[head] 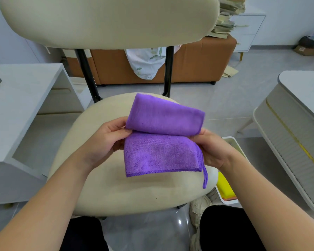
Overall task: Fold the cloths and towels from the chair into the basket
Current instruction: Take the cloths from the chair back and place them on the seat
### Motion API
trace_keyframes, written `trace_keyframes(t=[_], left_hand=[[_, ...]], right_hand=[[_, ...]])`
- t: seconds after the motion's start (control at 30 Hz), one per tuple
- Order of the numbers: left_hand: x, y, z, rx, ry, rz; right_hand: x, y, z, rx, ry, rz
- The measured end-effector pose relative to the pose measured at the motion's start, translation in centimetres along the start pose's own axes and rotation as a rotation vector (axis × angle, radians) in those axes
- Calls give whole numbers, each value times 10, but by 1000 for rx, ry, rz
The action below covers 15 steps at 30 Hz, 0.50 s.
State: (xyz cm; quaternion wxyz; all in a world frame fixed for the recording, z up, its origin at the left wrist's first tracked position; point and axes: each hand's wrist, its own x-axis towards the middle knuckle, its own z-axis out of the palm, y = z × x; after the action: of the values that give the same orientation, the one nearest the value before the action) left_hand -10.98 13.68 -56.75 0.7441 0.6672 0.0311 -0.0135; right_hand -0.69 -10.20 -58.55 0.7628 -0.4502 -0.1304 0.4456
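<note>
The purple cloth (161, 142) is held in the air above the cream chair seat (101, 187), bent across its middle so the upper half arches over the lower. The left hand (107, 140) pinches its left edge at the fold, and the right hand (212, 149) grips its right edge. The white basket (230, 200) stands on the floor just right of the seat, a yellow cloth (224, 187) inside.

A home living room: a tan leather sofa (198, 66) with a white leaf-printed cloth (147, 65) hanging down its front, a cream padded chair (116, 189), a white drawer cabinet (247, 31), and pale grey floor tiles (225, 100).
</note>
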Motion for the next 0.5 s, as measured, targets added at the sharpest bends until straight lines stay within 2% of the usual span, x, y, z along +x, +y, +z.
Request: trace_keyframes(t=[0.27, 0.33, 0.4, 0.5], left_hand=[[-7, 7, 1, 172, -198, -22], [-3, 0, 7, 210, -111, -13], [5, -9, 19, 209, -7, 38], [15, -14, 35, 132, 154, 72]], right_hand=[[-10, -13, -6, -310, -13, -26], [-8, -12, -6, -405, 92, -68], [-4, -10, -8, -372, 202, -147], [0, -8, -12, -83, 313, -75]])
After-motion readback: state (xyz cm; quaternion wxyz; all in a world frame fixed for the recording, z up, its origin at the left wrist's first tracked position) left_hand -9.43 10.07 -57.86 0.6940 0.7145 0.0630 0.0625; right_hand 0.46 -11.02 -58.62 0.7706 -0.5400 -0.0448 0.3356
